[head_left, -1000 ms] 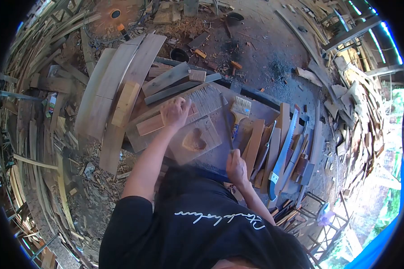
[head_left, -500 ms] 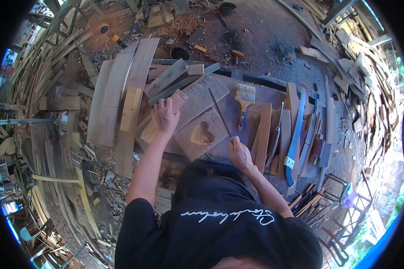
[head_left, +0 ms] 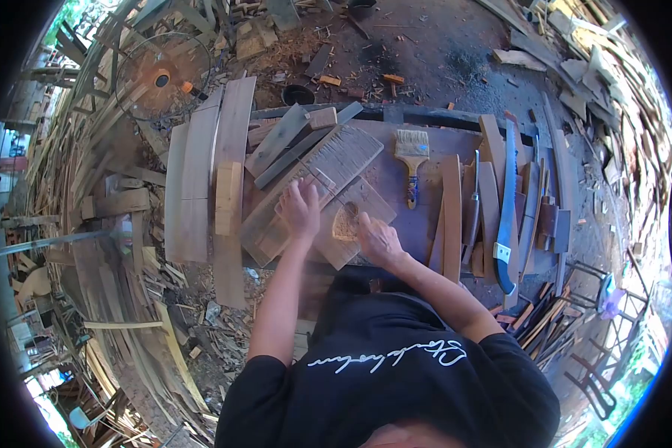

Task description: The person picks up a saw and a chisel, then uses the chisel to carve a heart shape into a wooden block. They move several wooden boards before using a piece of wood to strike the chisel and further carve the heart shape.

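- Two bare hands work low over a wooden bench, both nearer its heart-hollowed board than half a second ago.
- Right hand: moved left from beside that board to over its right corner. The fingers are closed around the end of a file.
- That thin file, blurred, now slants left past the board's far corner; before, it stood more upright.
- Left hand: shifted right, over the grooved board just left of the hollow. Its fingers are bent and close together; blur hides whether they grip the small block seen there earlier.
- On the bench, a wide brush lies right of centre, bristles toward the far edge.
- Toward the right edge, a blue saw lies among wood strips, its handle at the near edge.
- Scrap pieces crowd the far left corner; grey planks rest beyond the left edge.
- Around it, a dirt floor is strewn with chips; a black bowl sits past the far edge, and stacked lumber lines the right side.
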Tool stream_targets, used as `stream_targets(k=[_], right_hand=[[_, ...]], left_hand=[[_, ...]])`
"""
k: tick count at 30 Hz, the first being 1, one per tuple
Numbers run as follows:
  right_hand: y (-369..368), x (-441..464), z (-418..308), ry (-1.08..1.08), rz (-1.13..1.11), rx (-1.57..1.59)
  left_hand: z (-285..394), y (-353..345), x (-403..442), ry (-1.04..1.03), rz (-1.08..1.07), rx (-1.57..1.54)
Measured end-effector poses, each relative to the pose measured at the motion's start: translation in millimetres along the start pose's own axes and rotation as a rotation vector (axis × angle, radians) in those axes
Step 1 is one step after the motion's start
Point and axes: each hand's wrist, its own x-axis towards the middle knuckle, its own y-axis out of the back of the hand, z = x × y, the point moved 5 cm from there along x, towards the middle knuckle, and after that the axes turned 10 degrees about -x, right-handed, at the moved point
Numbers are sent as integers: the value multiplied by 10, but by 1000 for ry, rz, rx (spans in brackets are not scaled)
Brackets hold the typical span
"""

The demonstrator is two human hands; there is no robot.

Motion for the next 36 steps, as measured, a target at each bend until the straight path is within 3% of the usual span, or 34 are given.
stream_targets(k=[2, 11, 16, 25, 31, 36], right_hand=[[-9, 42, 2, -7, -9, -13], [26, 3, 82, -25, -91, -119], [-182, 445, -74, 11, 88, -96], [-59, 27, -4, -87, -18, -159], [-248, 651, -231, -44, 66, -208], [-80, 142, -27, -30, 38, -212]], left_hand=[[-118, -73, 95, 313, -48, 71], [-24, -262, 389, 591, 0, 325], [-32, -292, 407, 624, -12, 363], [-53, -282, 393, 616, 20, 317], [-1, -219, 419, 660, 6, 291], [-33, -261, 424, 617, 69, 213]])
